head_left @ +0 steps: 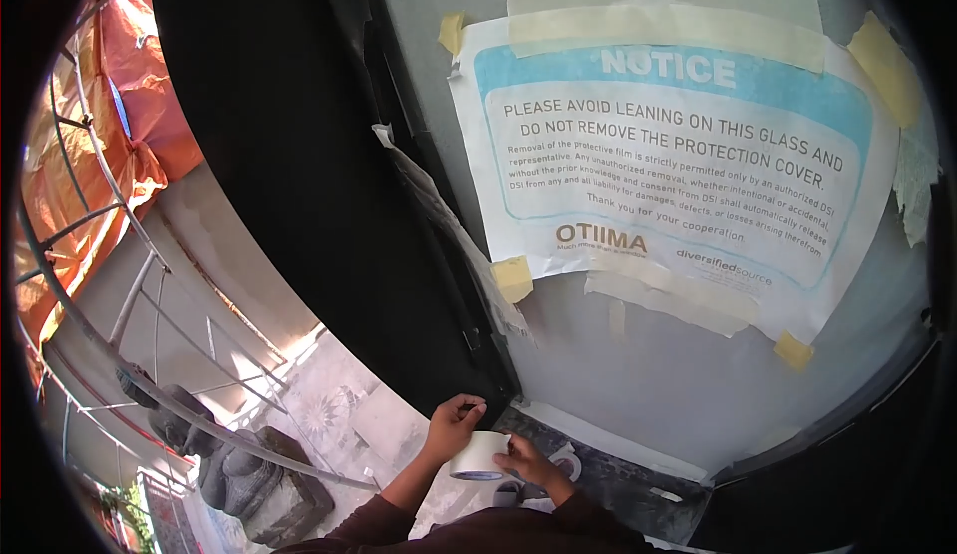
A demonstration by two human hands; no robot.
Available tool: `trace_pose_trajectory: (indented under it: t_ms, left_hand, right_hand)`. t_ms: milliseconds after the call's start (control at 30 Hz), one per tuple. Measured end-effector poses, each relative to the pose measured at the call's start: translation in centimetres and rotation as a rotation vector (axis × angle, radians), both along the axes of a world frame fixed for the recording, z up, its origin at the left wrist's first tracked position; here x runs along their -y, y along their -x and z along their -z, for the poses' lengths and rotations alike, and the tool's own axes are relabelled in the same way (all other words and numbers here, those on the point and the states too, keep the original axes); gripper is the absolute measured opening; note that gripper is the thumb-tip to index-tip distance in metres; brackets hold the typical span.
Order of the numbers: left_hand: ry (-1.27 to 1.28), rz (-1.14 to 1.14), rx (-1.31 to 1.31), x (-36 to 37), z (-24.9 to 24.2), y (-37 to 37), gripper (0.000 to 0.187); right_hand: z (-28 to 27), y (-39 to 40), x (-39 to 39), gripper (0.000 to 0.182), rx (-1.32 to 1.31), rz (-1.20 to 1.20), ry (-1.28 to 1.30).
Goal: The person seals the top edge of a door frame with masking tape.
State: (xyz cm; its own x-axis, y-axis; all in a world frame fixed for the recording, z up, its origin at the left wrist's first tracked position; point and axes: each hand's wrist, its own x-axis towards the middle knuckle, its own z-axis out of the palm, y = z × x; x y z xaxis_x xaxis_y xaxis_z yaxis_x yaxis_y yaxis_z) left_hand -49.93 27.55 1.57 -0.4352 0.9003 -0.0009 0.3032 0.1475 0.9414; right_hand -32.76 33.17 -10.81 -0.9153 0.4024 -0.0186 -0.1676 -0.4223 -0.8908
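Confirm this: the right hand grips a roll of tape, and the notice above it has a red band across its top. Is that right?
No: in the head view, the band across the top of the notice is light blue, not red. The rest stands: the right hand grips a roll of tape, below the notice.

On the white paper sign taped to the covered glass in front of me, I read "NOTICE" in white on a blue band, then "PLEASE AVOID LEANING ON THIS GLASS AND DO NOT REMOVE THE PROTECTION COVER." Smaller print follows about removal of the protective film, ending "Thank you for your cooperation." Below stand "OTIIMA" and "diversifiedsource".
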Motion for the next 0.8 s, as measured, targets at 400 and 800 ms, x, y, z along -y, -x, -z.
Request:
trace_pose_trajectory:
  t_ms: [400, 800]
  left_hand:
    - [-0.915, -0.338, -1.156, -11.2, -18.3, 0.0, 0.048]
    - [-0.278, 0.102, -1.814, -17.2, -25.8, 7.2, 0.011]
  right_hand:
    - [6.5, -14.7, -1.5, 0.038, 0.348, 0.518, -0.095]
    - [12.7, -26.9, 4.5, 0.055, 0.851, 0.669, -0.162]
